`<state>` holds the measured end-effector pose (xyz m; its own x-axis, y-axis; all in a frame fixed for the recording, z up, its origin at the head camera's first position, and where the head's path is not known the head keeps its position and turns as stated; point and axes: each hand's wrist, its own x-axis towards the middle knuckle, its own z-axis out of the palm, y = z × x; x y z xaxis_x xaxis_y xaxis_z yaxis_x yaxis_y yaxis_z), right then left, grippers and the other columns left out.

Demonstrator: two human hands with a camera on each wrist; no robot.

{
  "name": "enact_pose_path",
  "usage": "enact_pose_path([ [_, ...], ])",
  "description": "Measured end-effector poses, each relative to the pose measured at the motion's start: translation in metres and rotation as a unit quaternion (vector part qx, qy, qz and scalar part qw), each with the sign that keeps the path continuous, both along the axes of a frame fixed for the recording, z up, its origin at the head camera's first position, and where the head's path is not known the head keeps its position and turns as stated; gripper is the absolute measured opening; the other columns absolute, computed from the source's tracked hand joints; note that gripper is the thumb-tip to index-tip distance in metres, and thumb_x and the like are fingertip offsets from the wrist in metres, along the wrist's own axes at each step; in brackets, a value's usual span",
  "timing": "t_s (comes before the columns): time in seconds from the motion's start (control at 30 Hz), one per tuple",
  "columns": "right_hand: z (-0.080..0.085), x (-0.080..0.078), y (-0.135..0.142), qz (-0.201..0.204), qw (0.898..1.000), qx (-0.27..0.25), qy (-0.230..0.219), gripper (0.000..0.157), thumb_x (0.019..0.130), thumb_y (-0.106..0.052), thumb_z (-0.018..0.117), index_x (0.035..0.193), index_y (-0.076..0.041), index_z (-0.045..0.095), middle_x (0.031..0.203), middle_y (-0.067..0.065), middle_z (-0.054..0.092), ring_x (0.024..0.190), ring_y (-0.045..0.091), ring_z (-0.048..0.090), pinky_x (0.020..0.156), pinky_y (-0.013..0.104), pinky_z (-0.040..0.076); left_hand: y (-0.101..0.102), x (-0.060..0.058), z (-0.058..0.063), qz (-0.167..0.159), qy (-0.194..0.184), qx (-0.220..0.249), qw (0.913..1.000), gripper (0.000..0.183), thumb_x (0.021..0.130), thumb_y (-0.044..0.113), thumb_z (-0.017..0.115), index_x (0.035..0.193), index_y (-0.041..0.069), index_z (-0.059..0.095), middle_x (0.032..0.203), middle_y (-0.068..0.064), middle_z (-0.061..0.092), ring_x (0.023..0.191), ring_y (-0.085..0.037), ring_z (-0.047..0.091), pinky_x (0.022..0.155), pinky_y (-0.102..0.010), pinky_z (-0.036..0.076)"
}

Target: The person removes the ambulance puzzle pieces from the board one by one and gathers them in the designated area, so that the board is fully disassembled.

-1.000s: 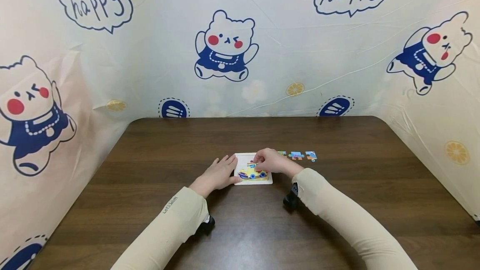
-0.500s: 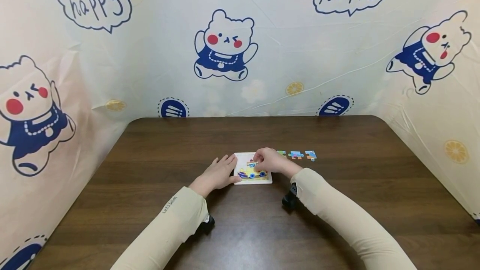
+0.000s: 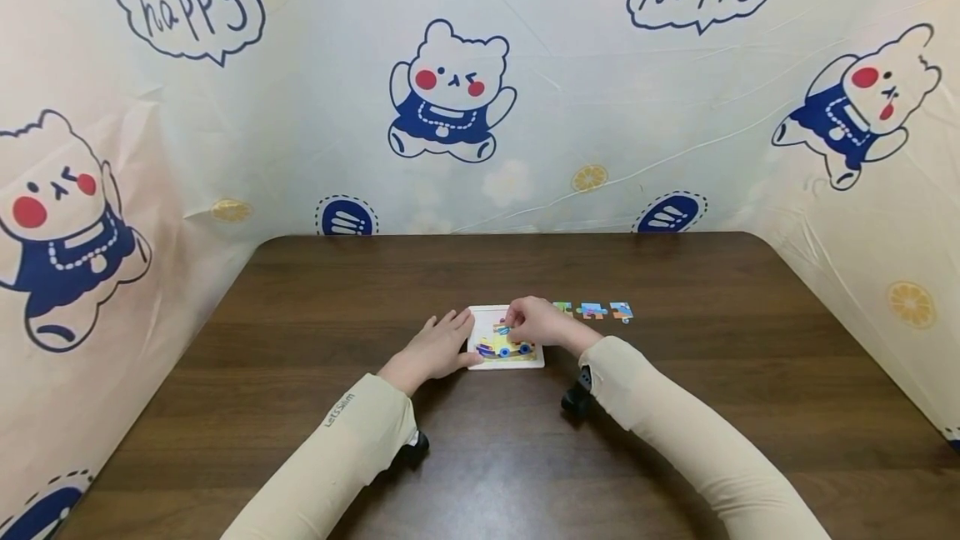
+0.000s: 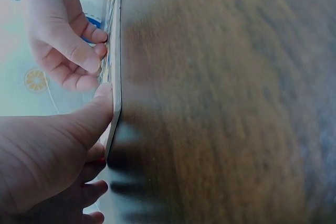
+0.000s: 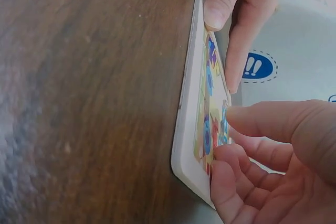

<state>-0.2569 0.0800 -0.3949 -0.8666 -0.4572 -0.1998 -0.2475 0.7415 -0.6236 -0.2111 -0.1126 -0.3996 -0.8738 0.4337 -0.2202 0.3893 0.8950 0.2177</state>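
Observation:
A white-framed jigsaw puzzle board [image 3: 507,364] lies flat on the table, its picture a yellow vehicle with blue wheels. My left hand [image 3: 437,347] rests along the board's left edge, thumb on the near left corner and fingers extended. Over the board's right part, my right hand [image 3: 542,322] pinches a small puzzle piece [image 5: 224,123] with blue on it, thumb against fingers, right at the picture's surface. The right hand covers the board's upper right area in the head view. Whether the piece sits fully in the picture I cannot tell.
Behind the right hand, loose jigsaw pieces lie in a row: a green one [image 3: 562,307] partly hidden, a blue one [image 3: 592,310] and another blue one [image 3: 621,311]. The brown wooden table [image 3: 480,457] ends at a printed cloth backdrop [image 3: 555,90].
Almost nothing moves. My right wrist shifts very slightly to the left, while its fingers stay at the same spot on the board. The left hand keeps its place.

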Motion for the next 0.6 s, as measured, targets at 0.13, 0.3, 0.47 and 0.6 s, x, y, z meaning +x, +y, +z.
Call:
enact_pose_path([
  [0.13,-0.0008,-0.0005,0.0,-0.007,1.0,0.013,0.001,0.016,0.081,-0.011,0.07,0.093,-0.004,0.062,0.072,0.003,0.053,0.062,0.014,0.048,0.055,0.025,0.038,-0.0007,-0.0001,-0.0004,-0.001,0.004,0.002,1.0,0.07,0.091,0.041,0.054,0.142,0.0,0.03,0.148,-0.014,0.024,0.134,-0.033,0.02,0.106,-0.05,0.015],
  [0.3,0.0,0.0001,0.0005,-0.014,1.0,0.007,-0.017,0.015,0.082,-0.012,0.069,0.093,-0.004,0.063,0.071,0.004,0.054,0.061,0.015,0.048,0.054,0.025,0.039,-0.0011,-0.0005,-0.0006,0.002,-0.001,0.004,1.0,0.071,0.091,0.042,0.054,0.143,0.0,0.029,0.149,-0.013,0.022,0.135,-0.033,0.019,0.106,-0.05,0.014],
  [0.47,0.0006,-0.0001,0.0016,-0.026,0.999,-0.017,-0.024,0.013,0.083,-0.01,0.068,0.09,-0.005,0.059,0.071,0.005,0.053,0.06,0.015,0.048,0.054,0.025,0.039,-0.0004,-0.0002,-0.0003,0.004,-0.003,0.0,1.0,0.071,0.091,0.042,0.053,0.143,0.0,0.028,0.149,-0.013,0.022,0.135,-0.032,0.018,0.107,-0.049,0.013],
  [0.6,0.0023,0.0003,0.0029,-0.038,0.997,-0.048,-0.045,0.01,0.086,-0.01,0.065,0.087,-0.004,0.057,0.072,0.006,0.054,0.062,0.018,0.051,0.054,0.025,0.042,0.0002,-0.0009,-0.0006,0.007,-0.007,-0.001,1.0,0.072,0.091,0.042,0.054,0.143,0.0,0.029,0.149,-0.013,0.022,0.135,-0.032,0.018,0.106,-0.049,0.013],
])
